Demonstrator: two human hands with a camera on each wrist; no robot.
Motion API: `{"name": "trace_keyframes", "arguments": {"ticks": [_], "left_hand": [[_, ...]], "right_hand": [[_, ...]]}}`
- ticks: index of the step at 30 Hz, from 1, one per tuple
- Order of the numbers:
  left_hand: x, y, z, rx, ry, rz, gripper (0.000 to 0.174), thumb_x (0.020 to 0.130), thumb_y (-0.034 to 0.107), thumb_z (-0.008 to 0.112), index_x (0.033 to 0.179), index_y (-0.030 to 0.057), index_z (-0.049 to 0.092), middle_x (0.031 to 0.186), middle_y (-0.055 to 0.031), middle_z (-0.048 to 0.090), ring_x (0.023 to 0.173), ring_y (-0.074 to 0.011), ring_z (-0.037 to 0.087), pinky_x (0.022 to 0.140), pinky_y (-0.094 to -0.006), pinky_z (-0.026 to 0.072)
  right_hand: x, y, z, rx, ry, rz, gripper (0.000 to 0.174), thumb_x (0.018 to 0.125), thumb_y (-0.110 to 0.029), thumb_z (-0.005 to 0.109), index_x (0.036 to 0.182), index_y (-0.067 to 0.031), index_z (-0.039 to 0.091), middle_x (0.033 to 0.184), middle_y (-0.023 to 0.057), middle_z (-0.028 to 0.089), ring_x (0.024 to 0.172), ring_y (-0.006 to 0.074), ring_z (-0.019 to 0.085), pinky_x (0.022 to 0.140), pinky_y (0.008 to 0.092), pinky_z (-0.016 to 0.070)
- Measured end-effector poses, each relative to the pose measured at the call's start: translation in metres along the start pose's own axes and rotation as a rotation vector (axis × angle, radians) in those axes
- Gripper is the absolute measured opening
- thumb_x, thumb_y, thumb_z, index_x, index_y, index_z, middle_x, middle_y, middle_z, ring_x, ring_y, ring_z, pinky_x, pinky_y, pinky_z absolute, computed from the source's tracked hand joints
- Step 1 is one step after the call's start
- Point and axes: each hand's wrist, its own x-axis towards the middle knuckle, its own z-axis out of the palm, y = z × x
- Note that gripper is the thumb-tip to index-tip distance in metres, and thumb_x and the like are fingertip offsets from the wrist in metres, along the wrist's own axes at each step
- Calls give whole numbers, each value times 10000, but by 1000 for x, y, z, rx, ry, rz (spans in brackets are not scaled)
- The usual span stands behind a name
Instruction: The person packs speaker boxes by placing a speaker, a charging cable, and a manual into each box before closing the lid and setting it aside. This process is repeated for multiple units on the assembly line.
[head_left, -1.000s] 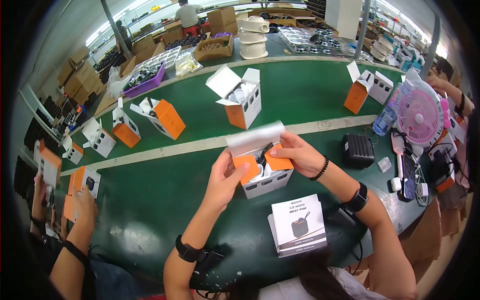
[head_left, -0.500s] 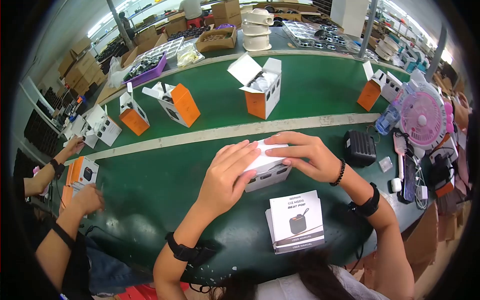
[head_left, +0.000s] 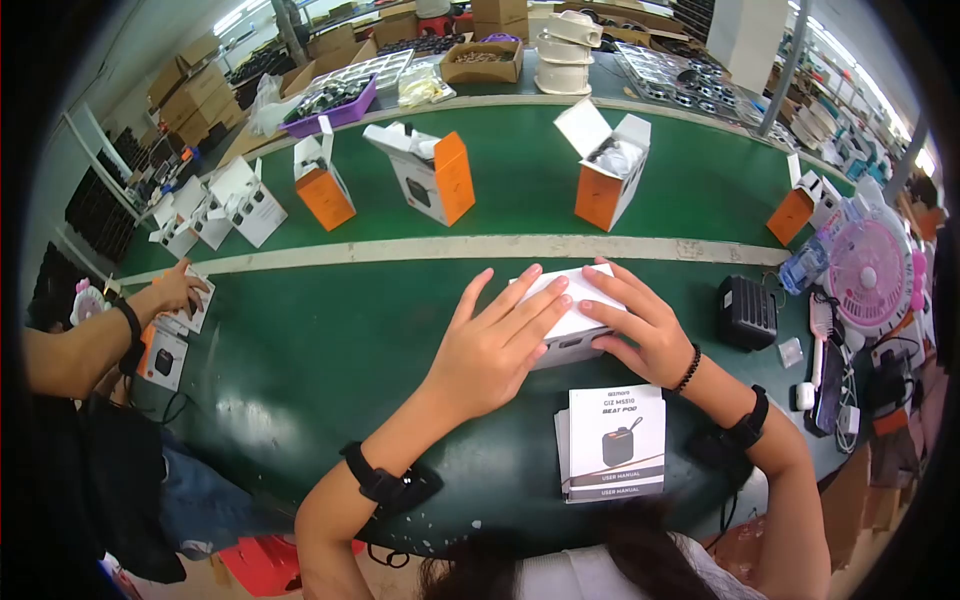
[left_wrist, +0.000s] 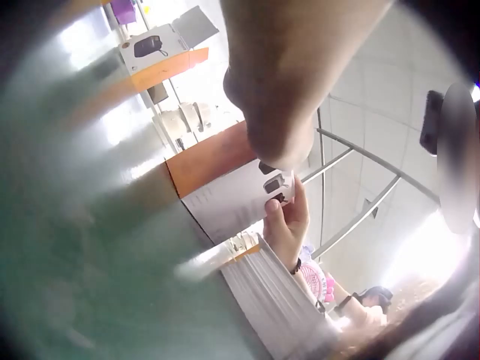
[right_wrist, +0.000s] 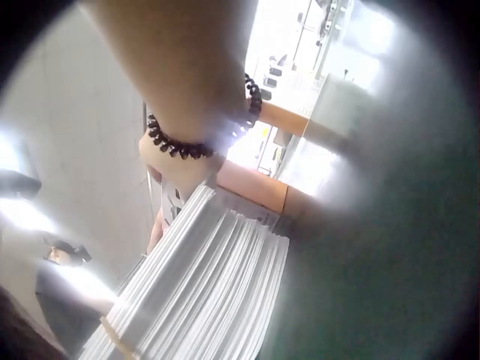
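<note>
On the green table a white and orange carton point(head_left: 572, 347) stands upright in front of me, its white top folded over. My left hand point(head_left: 497, 345) lies with straight, spread fingers across the left part of the top. On the other side my right hand point(head_left: 648, 328) rests its extended fingers on the top, with the thumb against the printed front, as the left wrist view also shows on the carton point(left_wrist: 232, 199). Whatever is inside is hidden. Nearer to me sits a stack of user manuals point(head_left: 617, 440), its thick pile of page edges point(right_wrist: 217, 285) showing in the right wrist view.
Several open-topped cartons, such as one point(head_left: 607, 180), stand beyond the pale strip point(head_left: 480, 250). At right are a black speaker point(head_left: 747, 311), a pink fan point(head_left: 868, 272), a brush point(head_left: 820, 325) and a phone. Another person's hand point(head_left: 180, 288) works at cartons on the left.
The orange side flaps and white lid, raised a second ago, are now folded down over the carton. Both hands have moved onto its top. The head view has swung left.
</note>
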Motion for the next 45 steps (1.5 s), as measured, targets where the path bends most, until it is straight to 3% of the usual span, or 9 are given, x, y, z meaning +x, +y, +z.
{"name": "trace_keyframes", "arguments": {"ticks": [13, 17, 21, 24, 26, 29, 34, 37, 45], "left_hand": [[-30, -30, -21, -64, 11, 19, 480, 843, 100, 573, 1320, 85, 523, 1404, -67, 483, 1337, -286, 398, 1074, -524, 259], [-33, -38, -32, -102, 4, 6, 451, 854, 112, 549, 1304, 85, 547, 1382, -79, 512, 1325, -310, 418, 1092, -518, 244], [-35, -61, -48, -134, -81, -46, 599, 865, 220, 586, 1419, 86, 401, 1508, -139, 319, 1401, -345, 277, 1119, -521, 195], [-37, -123, -65, -278, 217, -180, 645, 912, 325, 575, 1444, 51, 337, 1501, -171, 301, 1399, -302, 283, 1123, -431, 235], [-45, -188, -65, -462, 493, -626, 580, 911, 300, 612, 1377, 25, 405, 1386, -151, 444, 1287, -244, 424, 1042, -405, 357], [-48, -263, -87, -636, 630, -1085, 913, 725, 392, 796, 1393, -24, 335, 1370, -221, 427, 1251, -292, 451, 1032, -396, 371], [-55, -344, -77, -576, 343, -1112, 1254, 627, 378, 869, 1501, 30, 41, 1542, -219, 166, 1425, -322, 194, 1126, -443, 223], [-62, -368, -65, -581, 289, -971, 1369, 548, 361, 912, 1500, 25, -13, 1546, -228, 143, 1408, -329, 248, 1109, -411, 284], [-67, -362, -49, -411, 385, -826, 1093, 501, 335, 933, 1332, -63, 346, 1189, -174, 502, 1107, -250, 503, 903, -353, 453]], "right_hand": [[31, -24, 13, -36, 51, -162, 362, 649, -47, 762, 995, -66, 658, 1161, 29, 649, 1100, 297, 569, 907, 414, 470], [39, -19, 27, -1, 36, -133, 331, 673, -31, 772, 980, -78, 656, 1196, 90, 617, 1145, 305, 546, 934, 409, 454], [47, -2, 48, 585, 59, 186, 342, 667, -57, 814, 969, -79, 653, 1334, 169, 477, 1182, 283, 510, 950, 369, 427], [69, 0, 41, 206, 66, 245, 336, 671, -18, 781, 966, -69, 627, 1262, 178, 486, 1111, 287, 533, 857, 352, 464], [79, 18, 55, -58, 213, 338, 408, 685, -40, 772, 1044, -109, 592, 1224, 174, 475, 973, 285, 587, 801, 351, 490], [102, 61, 79, -414, 324, 470, 432, 752, -178, 750, 1135, -199, 549, 1265, 191, 445, 904, 331, 626, 732, 402, 531], [147, 101, 108, -620, 358, 535, 537, 754, -201, 757, 1228, -198, 504, 1314, 226, 415, 1042, 383, 580, 797, 418, 528], [156, 77, 100, -779, 488, 434, 620, 735, -183, 771, 1269, -117, 464, 1347, 242, 394, 1119, 401, 526, 859, 423, 500], [97, -70, 60, 194, -569, 453, 478, 743, -419, 755, 1002, -41, 620, 932, 112, 639, 893, 273, 627, 771, 374, 507]]}}
